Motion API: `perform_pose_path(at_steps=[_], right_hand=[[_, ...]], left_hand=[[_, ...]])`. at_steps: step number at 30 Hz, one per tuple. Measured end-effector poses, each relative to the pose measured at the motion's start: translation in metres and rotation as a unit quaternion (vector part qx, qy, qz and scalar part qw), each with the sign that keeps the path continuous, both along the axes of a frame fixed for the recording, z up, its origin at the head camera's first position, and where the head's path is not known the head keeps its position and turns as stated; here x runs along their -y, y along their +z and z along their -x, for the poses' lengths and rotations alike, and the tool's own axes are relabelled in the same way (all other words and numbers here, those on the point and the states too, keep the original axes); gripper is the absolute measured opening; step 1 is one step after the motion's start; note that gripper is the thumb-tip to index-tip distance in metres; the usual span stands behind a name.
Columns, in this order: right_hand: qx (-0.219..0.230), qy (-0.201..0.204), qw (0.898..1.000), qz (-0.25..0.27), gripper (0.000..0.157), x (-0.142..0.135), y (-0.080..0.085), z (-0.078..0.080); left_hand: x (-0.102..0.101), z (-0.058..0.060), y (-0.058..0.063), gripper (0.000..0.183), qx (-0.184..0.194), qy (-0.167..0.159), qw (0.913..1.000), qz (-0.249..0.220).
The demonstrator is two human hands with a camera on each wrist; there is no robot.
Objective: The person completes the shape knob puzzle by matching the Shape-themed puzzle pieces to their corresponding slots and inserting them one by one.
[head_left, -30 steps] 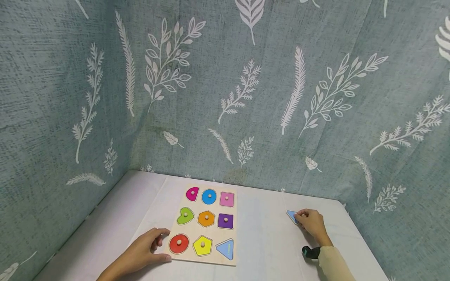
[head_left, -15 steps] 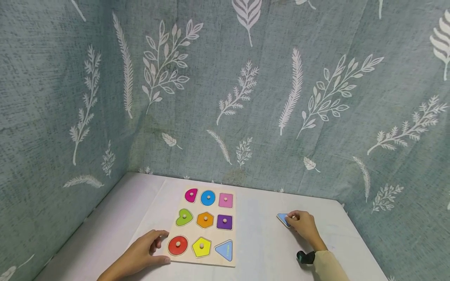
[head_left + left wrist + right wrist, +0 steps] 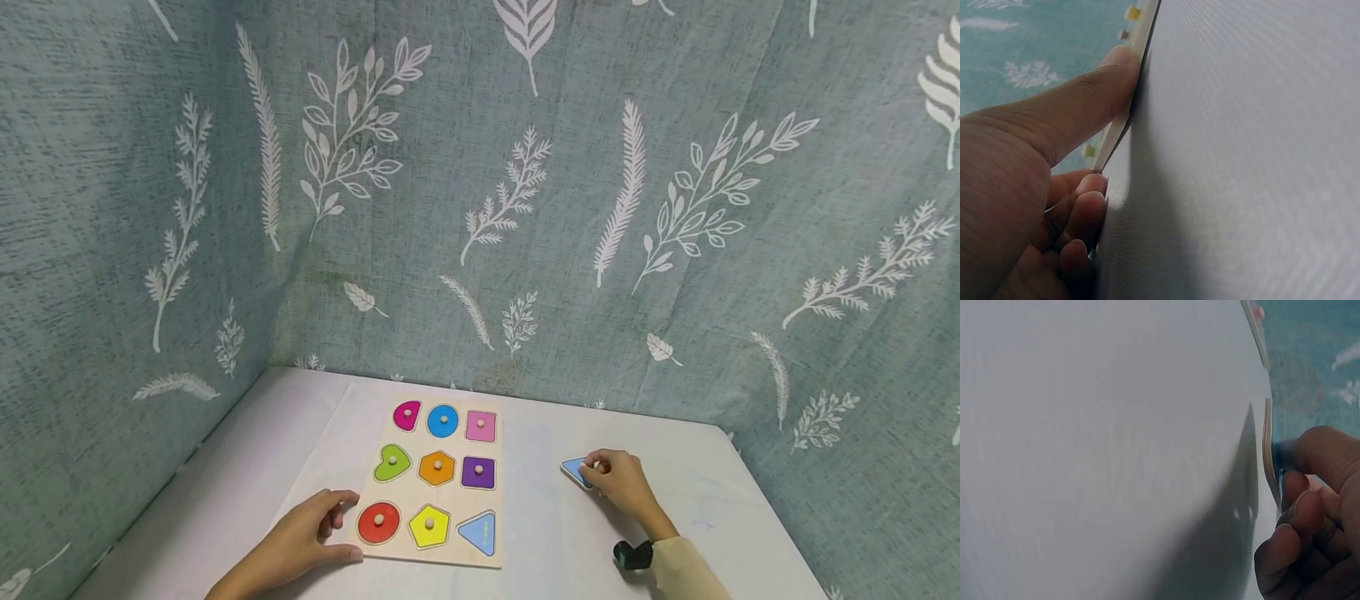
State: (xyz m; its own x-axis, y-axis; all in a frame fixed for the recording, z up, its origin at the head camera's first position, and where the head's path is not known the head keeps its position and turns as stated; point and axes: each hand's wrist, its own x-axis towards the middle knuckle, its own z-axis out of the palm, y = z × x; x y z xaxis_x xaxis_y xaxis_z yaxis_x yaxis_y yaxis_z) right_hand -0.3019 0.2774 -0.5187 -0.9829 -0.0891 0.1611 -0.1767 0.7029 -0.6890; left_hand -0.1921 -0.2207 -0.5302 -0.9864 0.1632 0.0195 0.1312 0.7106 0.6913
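A wooden knob puzzle board [image 3: 390, 492] lies flat on the left side of the table. Knobbed shapes fill it, among them a red circle [image 3: 378, 522] and a yellow pentagon [image 3: 429, 526]; its near right corner shows a light blue triangular recess [image 3: 477, 532] with printed lettering. My left hand [image 3: 311, 525] grips the board's near left corner, thumb [image 3: 1121, 59] on the near edge and fingers along the left side. To the board's right, my right hand [image 3: 622, 482] pinches a blue triangle puzzle piece [image 3: 573, 469], low over the table; the fingers partly cover it.
A white cloth covers the table [image 3: 547, 533]. Patterned green-grey fabric [image 3: 570, 333] rises behind it and at both sides. A small black device [image 3: 632, 555] sits at the right wrist, by the cream sleeve [image 3: 686, 571].
My right hand has moved left with the blue triangle piece, closer to the board. The left hand and the board have stayed in place.
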Motion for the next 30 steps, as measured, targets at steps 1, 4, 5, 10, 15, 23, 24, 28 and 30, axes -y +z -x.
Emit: perform_pose_path(at_steps=[1,4,5,10,15,23,24,28,30], right_hand=[[-0.001,0.005,1.0,0.0,0.009,0.003,0.001,-0.001],[-0.002,0.019,1.0,0.001,0.009,0.011,0.003,-0.003],[-0.002,0.023,1.0,0.0,0.008,0.013,0.004,-0.004],[-0.012,0.038,0.999,-0.012,0.007,0.027,0.006,-0.007],[-0.036,0.064,0.997,-0.021,0.007,0.037,0.006,-0.012],[-0.043,0.107,0.993,-0.017,0.007,0.056,0.009,-0.019],[-0.044,0.11,0.993,-0.018,0.007,0.058,0.009,-0.02],[-0.044,0.122,0.991,-0.013,0.007,0.069,0.011,-0.024],[-0.041,0.13,0.991,-0.012,0.007,0.074,0.011,-0.026]], left_hand=[[0.0,0.0,0.0,0.076,-0.002,0.0,1.0,0.001],[0.001,0.0,0.0,0.076,-0.008,-0.005,1.0,0.002],[0.001,0.0,0.0,0.076,-0.008,-0.006,0.9999,0.001],[0.001,0.0,0.0,0.076,-0.006,-0.009,0.9999,-0.004],[0.002,0.0,-0.001,0.076,-0.01,-0.012,0.9999,-0.003],[0.003,-0.002,-0.002,0.076,-0.021,-0.018,0.9996,-0.001],[0.003,-0.002,-0.002,0.076,-0.02,-0.017,0.9996,-0.001],[0.002,-0.001,0.0,0.076,-0.013,-0.012,0.9998,-0.003],[0.001,-0.001,0.001,0.076,-0.01,-0.01,0.9999,-0.002]])
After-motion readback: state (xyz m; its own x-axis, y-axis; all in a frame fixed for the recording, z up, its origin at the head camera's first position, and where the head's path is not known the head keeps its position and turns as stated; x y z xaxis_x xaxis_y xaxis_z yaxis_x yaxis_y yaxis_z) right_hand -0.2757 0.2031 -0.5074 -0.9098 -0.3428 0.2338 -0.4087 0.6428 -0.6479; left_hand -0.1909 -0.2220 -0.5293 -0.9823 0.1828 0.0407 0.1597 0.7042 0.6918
